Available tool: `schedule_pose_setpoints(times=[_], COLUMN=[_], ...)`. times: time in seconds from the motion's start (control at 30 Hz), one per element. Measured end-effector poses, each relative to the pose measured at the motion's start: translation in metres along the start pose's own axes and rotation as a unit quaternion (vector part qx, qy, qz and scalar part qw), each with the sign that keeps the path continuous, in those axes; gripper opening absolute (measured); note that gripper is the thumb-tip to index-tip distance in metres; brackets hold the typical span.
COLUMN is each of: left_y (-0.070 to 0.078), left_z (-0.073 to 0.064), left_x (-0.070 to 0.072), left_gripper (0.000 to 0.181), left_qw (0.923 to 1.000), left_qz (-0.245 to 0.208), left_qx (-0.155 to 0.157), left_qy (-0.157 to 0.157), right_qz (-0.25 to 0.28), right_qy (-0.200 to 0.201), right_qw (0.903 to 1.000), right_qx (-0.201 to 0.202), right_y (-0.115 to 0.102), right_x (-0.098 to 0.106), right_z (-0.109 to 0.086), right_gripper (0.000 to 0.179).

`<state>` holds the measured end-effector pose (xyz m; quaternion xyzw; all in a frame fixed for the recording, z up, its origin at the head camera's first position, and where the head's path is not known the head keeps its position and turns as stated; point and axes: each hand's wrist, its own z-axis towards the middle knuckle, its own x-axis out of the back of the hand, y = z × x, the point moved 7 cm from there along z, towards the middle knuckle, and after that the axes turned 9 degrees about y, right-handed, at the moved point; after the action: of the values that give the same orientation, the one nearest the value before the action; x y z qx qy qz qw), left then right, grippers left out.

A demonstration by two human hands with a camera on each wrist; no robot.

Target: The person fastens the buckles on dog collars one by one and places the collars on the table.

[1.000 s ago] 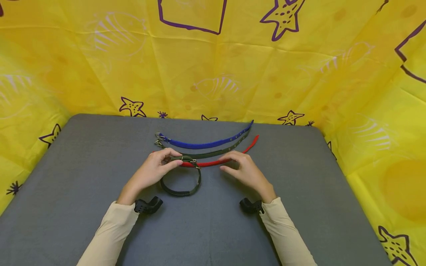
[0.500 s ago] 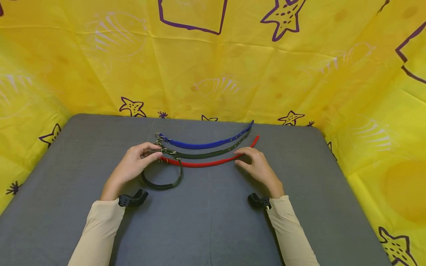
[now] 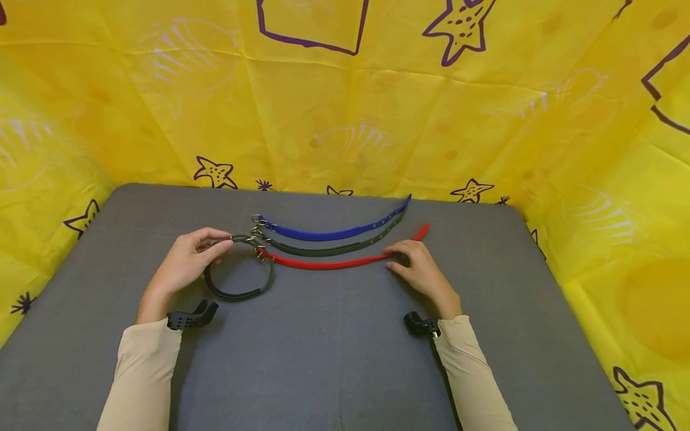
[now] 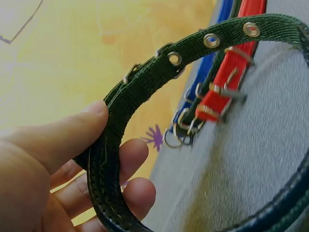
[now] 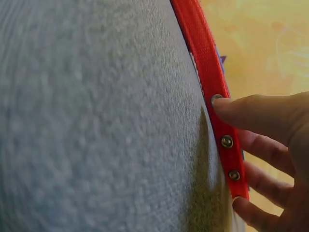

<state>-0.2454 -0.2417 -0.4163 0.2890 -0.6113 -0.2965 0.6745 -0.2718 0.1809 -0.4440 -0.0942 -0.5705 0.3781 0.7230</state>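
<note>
My left hand (image 3: 185,260) pinches a dark green collar (image 3: 233,297) that is buckled into a loop. In the left wrist view, thumb and fingers grip the padded band of this green collar (image 4: 137,89), and metal eyelets show along its strap. A red collar (image 3: 323,265) lies stretched out in front, its buckle end close behind the loop. Toward its tip my right hand (image 3: 417,272) pinches the red strap. The right wrist view shows the thumb on an eyelet of the red collar (image 5: 207,58), with the other fingers behind the band.
Behind the red collar lie a second dark green collar (image 3: 323,252) and a blue collar (image 3: 329,236), both stretched out with buckles at the left. They rest on a grey table (image 3: 323,359). A yellow patterned cloth (image 3: 345,90) hangs around the back and sides.
My left hand has carried the looped green collar leftward. My right hand has moved right along the red collar and now pinches it near the tip, which has shifted slightly right.
</note>
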Motion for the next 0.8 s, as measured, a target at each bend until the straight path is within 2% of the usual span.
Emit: schedule_pose_setpoints(times=[0.2,0.33,0.47,0.7,0.8], left_y=[-0.018,-0.031,-0.042,-0.050,-0.050], left_z=[0.000,-0.002,-0.003,0.000,0.001], left_x=[0.012,0.021,0.025,0.025,0.025], left_gripper=[0.041,0.044,0.045,0.044,0.042], left_qw=[0.9993,0.9975,0.9960,0.9935,0.9922], left_qz=[-0.014,-0.022,-0.018,0.065,0.082], left_qx=[0.027,0.049,0.068,0.059,0.048], left_qy=[0.022,0.046,0.055,0.073,0.081], right_qz=[-0.025,-0.035,-0.031,-0.018,-0.011], right_qy=[-0.005,-0.004,-0.007,-0.016,-0.027], right_qw=[0.9995,0.9992,0.9993,0.9997,0.9996], right_qx=[-0.020,-0.020,-0.020,-0.010,0.000], right_y=[0.009,0.011,0.010,0.005,0.002], right_x=[0.003,0.004,0.004,0.004,0.003], right_z=[-0.003,-0.003,-0.003,-0.004,-0.003], right_gripper=[0.017,0.011,0.009,0.010,0.009])
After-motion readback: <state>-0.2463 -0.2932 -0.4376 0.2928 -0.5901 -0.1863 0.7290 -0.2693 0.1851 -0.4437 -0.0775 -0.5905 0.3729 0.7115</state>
